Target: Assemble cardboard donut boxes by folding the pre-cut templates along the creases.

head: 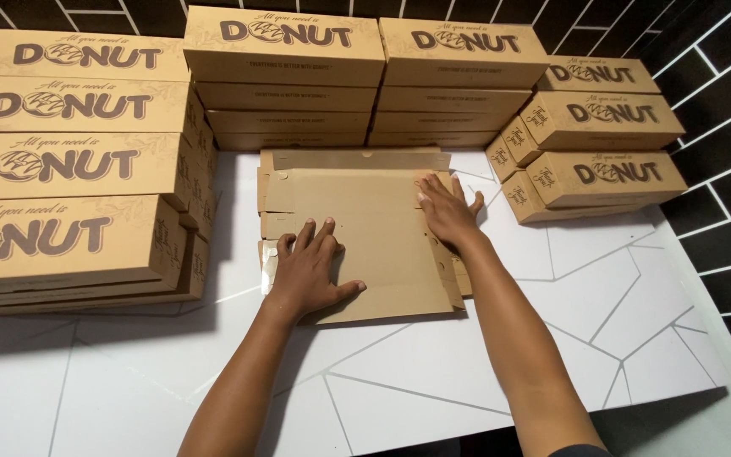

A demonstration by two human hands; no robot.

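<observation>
Your left hand (310, 275) and right hand (447, 207) press open-fingered on the unfolded cardboard box blank (365, 233), its long axis running 9 to 3 o'clock, right hand at its 2 o'clock corner.

The scene is evenly and fairly brightly lit from above, with no harsh glare. The white worktop (602, 288) reflects the light softly and looks slightly washed out near the right. Soft shadows fall beneath the stacked boxes (69, 245) at left and along the near worktop edge. Focus is sharp throughout. The wide lens bends straight lines outward near the frame edges, and the dark tiled wall (721, 59) stays dim.
</observation>
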